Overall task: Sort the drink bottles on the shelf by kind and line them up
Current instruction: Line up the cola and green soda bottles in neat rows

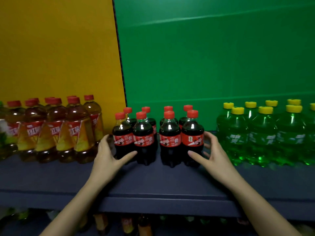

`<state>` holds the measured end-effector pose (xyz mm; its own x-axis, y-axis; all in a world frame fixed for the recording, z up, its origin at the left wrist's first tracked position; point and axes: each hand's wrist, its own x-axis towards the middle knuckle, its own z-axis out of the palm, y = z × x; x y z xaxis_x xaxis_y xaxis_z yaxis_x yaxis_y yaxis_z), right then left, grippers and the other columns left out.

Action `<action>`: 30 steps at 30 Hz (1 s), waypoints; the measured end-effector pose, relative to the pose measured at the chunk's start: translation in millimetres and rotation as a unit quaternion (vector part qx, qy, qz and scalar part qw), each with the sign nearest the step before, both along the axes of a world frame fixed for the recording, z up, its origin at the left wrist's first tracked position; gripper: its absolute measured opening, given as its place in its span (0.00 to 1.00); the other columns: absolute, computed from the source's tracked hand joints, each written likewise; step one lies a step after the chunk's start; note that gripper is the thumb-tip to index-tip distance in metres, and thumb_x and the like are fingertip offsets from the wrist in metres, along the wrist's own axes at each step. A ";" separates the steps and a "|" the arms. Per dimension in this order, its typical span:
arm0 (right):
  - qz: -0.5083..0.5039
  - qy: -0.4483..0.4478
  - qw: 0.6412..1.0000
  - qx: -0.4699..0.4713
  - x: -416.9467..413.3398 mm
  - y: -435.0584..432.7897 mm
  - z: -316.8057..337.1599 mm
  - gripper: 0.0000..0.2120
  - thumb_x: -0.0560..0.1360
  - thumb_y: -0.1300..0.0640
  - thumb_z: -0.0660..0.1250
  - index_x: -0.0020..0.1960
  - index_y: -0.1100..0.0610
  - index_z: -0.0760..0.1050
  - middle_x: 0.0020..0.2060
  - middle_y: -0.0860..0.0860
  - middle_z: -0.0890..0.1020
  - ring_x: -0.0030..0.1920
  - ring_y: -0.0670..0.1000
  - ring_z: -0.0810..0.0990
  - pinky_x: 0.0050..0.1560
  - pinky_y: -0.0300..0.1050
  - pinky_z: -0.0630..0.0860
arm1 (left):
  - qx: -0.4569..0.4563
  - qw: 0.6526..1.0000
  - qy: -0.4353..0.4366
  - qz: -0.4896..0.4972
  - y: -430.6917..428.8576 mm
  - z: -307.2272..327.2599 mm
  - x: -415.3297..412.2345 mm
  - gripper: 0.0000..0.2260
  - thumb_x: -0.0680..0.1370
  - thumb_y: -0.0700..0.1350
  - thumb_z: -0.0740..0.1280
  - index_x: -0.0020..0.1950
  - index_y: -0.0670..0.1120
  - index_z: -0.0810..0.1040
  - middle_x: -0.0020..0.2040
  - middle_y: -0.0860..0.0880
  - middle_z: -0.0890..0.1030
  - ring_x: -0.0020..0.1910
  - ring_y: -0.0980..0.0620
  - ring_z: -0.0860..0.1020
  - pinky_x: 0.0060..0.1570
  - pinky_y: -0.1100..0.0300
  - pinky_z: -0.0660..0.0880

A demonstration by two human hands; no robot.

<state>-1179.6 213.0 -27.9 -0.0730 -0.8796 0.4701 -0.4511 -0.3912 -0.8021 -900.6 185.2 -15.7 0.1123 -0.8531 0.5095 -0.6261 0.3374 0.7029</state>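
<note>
From the head camera, the dark blue shelf (153,181) carried three groups of bottles along its back edge. In the middle stood the cola bottles (143,137), eight of them with red caps and red labels. They stood upright in two rows of four, with a narrow gap splitting each row into a left pair and a right pair.

The left hand (109,155) was spread wide at the left end of this group. Its thumb lay across the lower front of the front-left cola bottle (121,135), and its fingers reached round that bottle's outer side. The right hand (211,154) mirrored it at the right end, with its thumb against the lower front of the front-right cola bottle (192,133) and its fingers fanned beside it. Both hands cupped more than clasped, and the right fingers may not have been touching the plastic.

Toward the shelf's left end stood the tea bottles (54,130), amber with red caps, packed close in front of a yellow panel (56,48). Toward the right end stood the green soda bottles (262,133) with yellow caps, before a green panel (213,57). Below the shelf's front edge, more bottles (143,225) showed only as a dim blur.
</note>
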 end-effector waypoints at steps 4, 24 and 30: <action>-0.055 0.031 0.998 0.021 10.6 -9.3 -6.2 0.40 0.69 0.49 0.72 0.73 0.53 0.54 0.68 0.49 0.67 0.67 0.47 0.68 0.68 0.46 0.65 | 0.058 0.996 0.015 -0.059 -20.8 0.9 9.6 0.37 0.65 0.53 0.76 0.68 0.45 0.64 0.59 0.52 0.73 0.55 0.56 0.70 0.55 0.62 0.67; -0.064 -0.069 0.992 0.088 18.7 -24.0 0.3 0.44 0.66 0.26 0.43 0.76 0.47 0.46 0.75 0.41 0.51 0.75 0.42 0.49 0.75 0.51 0.47 | 0.078 0.976 0.156 -0.133 -50.1 0.5 15.4 0.41 0.68 0.77 0.48 0.70 0.51 0.65 0.68 0.50 0.70 0.67 0.50 0.67 0.70 0.47 0.61; 0.006 -0.175 0.978 0.110 13.9 -34.4 9.5 0.45 0.64 0.24 0.42 0.76 0.46 0.48 0.75 0.41 0.53 0.74 0.44 0.52 0.75 0.50 0.49 | 0.140 0.925 0.285 -0.207 -51.0 15.4 4.3 0.31 0.78 0.62 0.40 0.70 0.48 0.67 0.66 0.48 0.72 0.61 0.53 0.70 0.62 0.56 0.63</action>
<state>-1165.7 178.6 -18.4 -0.1838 -0.9586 0.2175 -0.1301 -0.1956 -0.9720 -896.4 134.2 -0.3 -0.0710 -0.9730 0.2198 0.0151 0.2193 0.9755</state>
